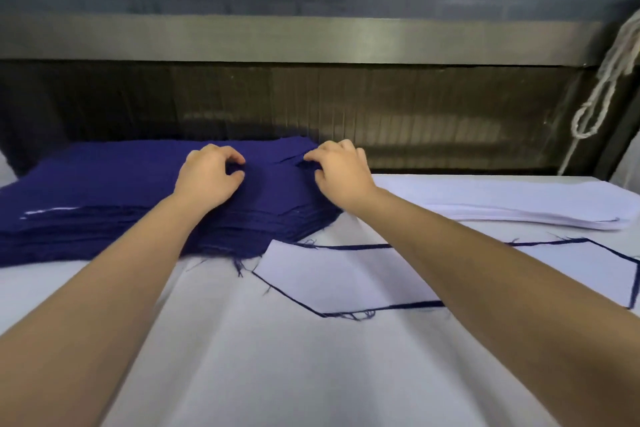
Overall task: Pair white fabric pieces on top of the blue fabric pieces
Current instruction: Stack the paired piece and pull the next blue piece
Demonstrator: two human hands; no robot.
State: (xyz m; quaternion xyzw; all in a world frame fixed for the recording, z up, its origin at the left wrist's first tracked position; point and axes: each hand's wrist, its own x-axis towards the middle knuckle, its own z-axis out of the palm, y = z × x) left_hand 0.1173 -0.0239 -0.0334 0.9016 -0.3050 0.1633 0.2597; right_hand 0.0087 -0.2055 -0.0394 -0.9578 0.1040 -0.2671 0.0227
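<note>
at frame center-left, left hand [209, 175] and right hand [341, 170] curl fingers on the blue stack [104, 191], pinching its top ply, likely to peel 1 piece off. white stack [519, 204] waits center-right; 1 finished pair [346, 279] lies lower center, white on blue.

White-covered table [277, 374], metal rail [311, 40], possibly cord [602, 80] hanging right

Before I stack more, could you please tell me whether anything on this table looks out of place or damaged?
Nothing is damaged. The blue stack has loose frayed threads along its near edge, and a thin white sliver shows at its left side, as if a white piece slipped between layers. The paired piece lies flat.
</note>
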